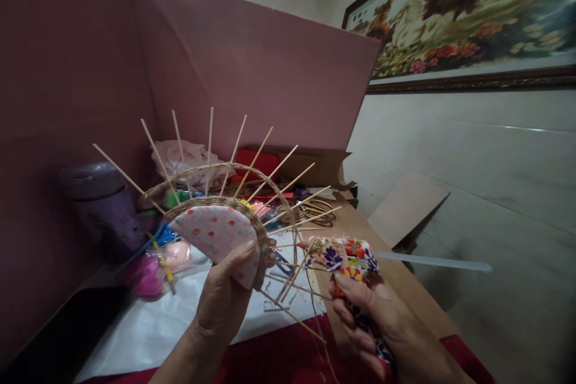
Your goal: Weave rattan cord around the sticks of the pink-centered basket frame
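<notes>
My left hand (231,285) grips a half-round craft piece (216,225) by its lower right part, thumb on the face. Its face is white cloth with red dots, edged with braided twine. Thin wooden sticks (210,150) fan outward from that edge, and an outer arc of braided twine (265,175) crosses them. My right hand (369,318) is wrapped round a glue gun (342,257) covered in flower-patterned cloth. A long translucent glue stick (436,261) pokes out of its back. The gun's nozzle points left, close to the outer twine at the right side; whether it touches is unclear.
A purple lidded bottle (101,204) stands at the left. Bagged pink clay-like lumps (148,273) lie on a white sheet (130,324). Coiled wire or cord (315,211) sits on the brown board (400,276) at the back right. Pink panels (252,66) enclose the back and left.
</notes>
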The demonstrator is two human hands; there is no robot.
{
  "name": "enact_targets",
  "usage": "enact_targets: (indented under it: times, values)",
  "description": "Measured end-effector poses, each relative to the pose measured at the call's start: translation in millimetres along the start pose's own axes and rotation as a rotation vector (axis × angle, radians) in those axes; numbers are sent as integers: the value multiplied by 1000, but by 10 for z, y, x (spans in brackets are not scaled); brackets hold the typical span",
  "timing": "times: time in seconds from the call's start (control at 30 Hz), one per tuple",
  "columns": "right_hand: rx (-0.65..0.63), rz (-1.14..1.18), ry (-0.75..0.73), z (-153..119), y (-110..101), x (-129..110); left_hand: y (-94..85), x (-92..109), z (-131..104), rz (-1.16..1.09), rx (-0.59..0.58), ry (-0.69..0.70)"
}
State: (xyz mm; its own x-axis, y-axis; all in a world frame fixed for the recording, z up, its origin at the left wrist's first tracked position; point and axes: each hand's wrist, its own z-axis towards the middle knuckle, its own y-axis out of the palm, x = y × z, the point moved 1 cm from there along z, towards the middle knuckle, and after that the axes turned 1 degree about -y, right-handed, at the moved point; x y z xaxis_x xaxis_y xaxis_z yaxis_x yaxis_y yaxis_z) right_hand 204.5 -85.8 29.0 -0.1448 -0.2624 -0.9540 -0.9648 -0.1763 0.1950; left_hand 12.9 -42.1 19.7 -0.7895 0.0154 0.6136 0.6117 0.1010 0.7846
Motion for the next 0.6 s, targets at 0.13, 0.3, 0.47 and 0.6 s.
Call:
enact_targets:
  times: [0.13, 0.3, 0.47, 0.6]
  values:
    - [21, 9, -11, -6, 11, -4, -1, 2, 2, 6, -10, -5]
    - [-10, 17, -22, 4, -14, 13, 0, 0, 10, 5, -22, -4]
    - [-20, 20, -19, -2, -27, 29, -18, -13, 18, 17, -28, -16]
    - [-17, 29, -19, -7, -18, 26, -18, -14, 26, 9, -37, -8]
